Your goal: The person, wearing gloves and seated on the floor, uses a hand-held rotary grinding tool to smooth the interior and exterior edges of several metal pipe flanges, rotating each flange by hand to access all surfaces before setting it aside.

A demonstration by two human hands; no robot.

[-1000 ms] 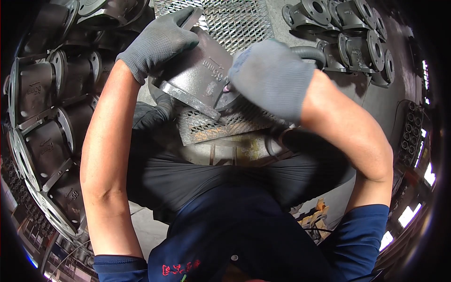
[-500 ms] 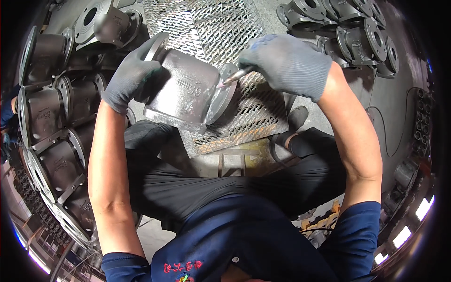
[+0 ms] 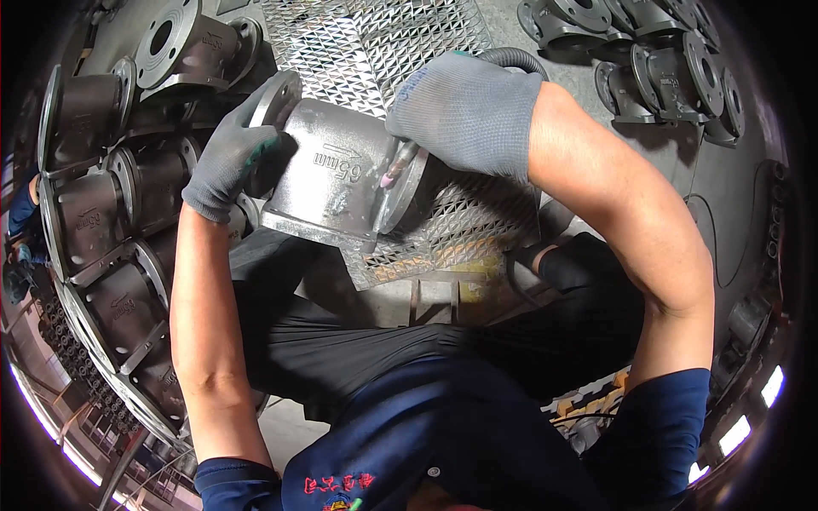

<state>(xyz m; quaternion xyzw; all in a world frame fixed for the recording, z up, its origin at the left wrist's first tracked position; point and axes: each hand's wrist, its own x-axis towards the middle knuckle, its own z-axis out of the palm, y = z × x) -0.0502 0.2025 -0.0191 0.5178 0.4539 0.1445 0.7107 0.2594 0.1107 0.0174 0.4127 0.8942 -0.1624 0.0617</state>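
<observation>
Grey-gloved right hand (image 3: 464, 112) shifted left, fingers wrapped round slim pink-tipped metal tool (image 3: 400, 162). I see tip by right-end flange (image 3: 406, 192) of grey cast-metal pipe body (image 3: 328, 170), long axis left-to-right; grey-gloved left hand (image 3: 232, 160) grips left end.

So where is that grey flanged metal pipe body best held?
Likely take the pipe body by its round left flange, from the left, as the grey-gloved left hand does: its rim juts past the narrower middle, giving a graspable edge, while a pink-tipped tool is at the opposite end.
</observation>
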